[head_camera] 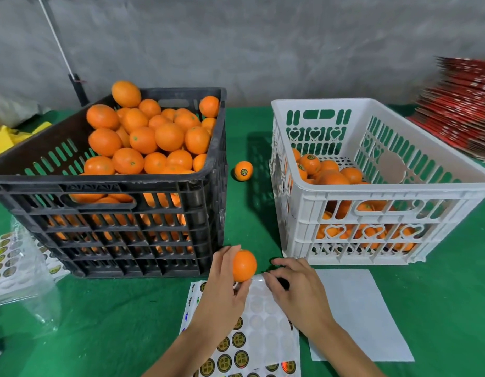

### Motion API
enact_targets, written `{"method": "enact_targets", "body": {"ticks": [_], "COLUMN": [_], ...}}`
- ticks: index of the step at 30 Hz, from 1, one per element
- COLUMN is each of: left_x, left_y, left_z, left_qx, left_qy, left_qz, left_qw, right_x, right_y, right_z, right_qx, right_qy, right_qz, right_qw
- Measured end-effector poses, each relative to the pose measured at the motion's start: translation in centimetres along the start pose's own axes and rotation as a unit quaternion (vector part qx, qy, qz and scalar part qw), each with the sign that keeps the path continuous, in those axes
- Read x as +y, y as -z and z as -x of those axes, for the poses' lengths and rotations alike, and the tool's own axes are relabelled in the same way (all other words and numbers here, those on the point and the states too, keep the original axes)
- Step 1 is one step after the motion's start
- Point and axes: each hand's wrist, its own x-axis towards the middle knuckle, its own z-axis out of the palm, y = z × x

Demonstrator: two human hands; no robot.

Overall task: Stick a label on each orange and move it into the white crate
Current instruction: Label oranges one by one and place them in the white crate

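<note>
Left grip (222, 281) cups a smooth round orange (244, 265); right grip (295, 288) pinches a glossy label (283, 283).

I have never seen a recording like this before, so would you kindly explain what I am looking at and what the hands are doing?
There is no machine here: one camera worn on a person's head looks forward and down at their two bare hands over a green table. The left hand holds an orange between thumb and fingers. The right hand curls over the top edge of a sticker sheet, apparently picking at a label. On the left stands a black crate heaped with oranges; on the right a white crate holds a smaller pile, some visibly labelled. One labelled orange lies loose between the crates. More sticker sheets lie at the far left, and a blank white sheet beside the right hand.
</note>
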Motion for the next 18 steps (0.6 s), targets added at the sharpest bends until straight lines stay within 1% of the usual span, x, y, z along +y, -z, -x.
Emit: {"method": "enact_targets", "body": {"ticks": [4, 8, 11, 13, 16, 18], "left_x": [-0.2, 0.1, 1.2, 2.2, 4.2, 5.6], "left_y": [-0.1, 0.0, 0.3, 0.9, 2.1, 2.9], "left_z": [-0.1, -0.2, -0.5, -1.0, -2.3, -3.2], "left_qx": [-0.004, -0.001, 0.009, 0.017, 0.043, 0.064], "left_qy": [-0.005, -0.015, -0.046, -0.060, -0.092, -0.114], "left_qz": [-0.003, -0.017, -0.023, -0.004, 0.001, 0.008], "left_qw": [1.000, 1.000, 0.999, 0.998, 0.995, 0.991], "right_x": [0.1, -1.4, -3.2, -4.3, -6.1, -7.2], "right_y": [0.3, 1.2, 2.0, 2.6, 4.4, 5.6], "right_z": [-0.1, 0.0, -0.3, -0.5, -1.0, -1.4], "right_qx": [0.027, 0.072, 0.102, 0.098, 0.090, 0.103], "right_qy": [-0.041, -0.052, -0.050, -0.058, -0.070, -0.060], "right_qz": [-0.077, -0.152, -0.215, -0.267, -0.370, -0.390], "right_qw": [0.996, 0.984, 0.970, 0.957, 0.922, 0.913]}}
